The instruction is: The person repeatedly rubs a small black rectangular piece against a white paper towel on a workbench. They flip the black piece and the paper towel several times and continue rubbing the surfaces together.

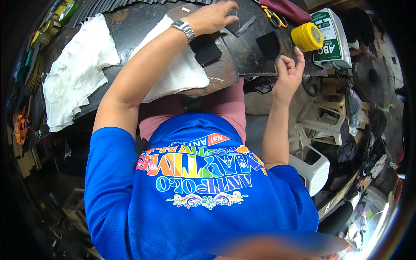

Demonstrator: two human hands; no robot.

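Note:
My left hand (212, 18) reaches over the far part of the dark worktable, thumb and forefinger apart. By its fingertips lie a thin loop of thread or wire (234, 13) and a dark flat piece with a grey strip (246, 26). My right hand (289, 74) is raised at the table's near right edge, thumb and a finger pinched together and another finger pointing up; whatever is in the pinch, if anything, cannot be made out. Just beyond it lies a black fabric-like piece (268, 45). Another black square piece (205, 49) rests beside a white cloth (173, 76) under my left forearm.
A second white cloth (80, 71) covers the table's left side. Black strips (104, 6) line the far edge. At right are orange-handled scissors (274, 18), a maroon pouch (288, 9), a yellow tub (306, 37) and a green-white box (331, 39). Plastic stools (318, 171) stand on the floor.

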